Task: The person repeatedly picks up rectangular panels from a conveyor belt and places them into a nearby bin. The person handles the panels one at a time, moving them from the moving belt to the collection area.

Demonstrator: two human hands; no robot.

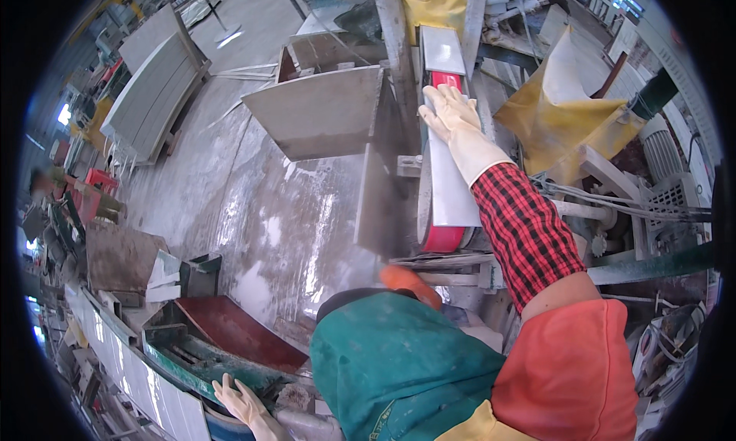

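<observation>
My right hand [454, 123], in a cream rubber glove, lies flat with its fingers spread on a long white slab [451, 192]. That slab rests along a red belt [443, 239] that shows at its near end. A second white piece [443, 52] lies farther along the same belt, just past my fingertips. My left hand [242, 404], also gloved, is low and to the left, fingers apart and holding nothing that I can see. It is nearest to a green metal machine frame [230, 373]; whether it touches the frame I cannot tell.
A wide grey panel [316, 115] stands left of the belt. Long pale slabs lean on a rack [157, 88] farther off. Glossy white strips [146, 380] run along the left machine. Yellow sheeting [556, 123] and cables [613, 200] are at the right. The floor [253, 211] looks wet.
</observation>
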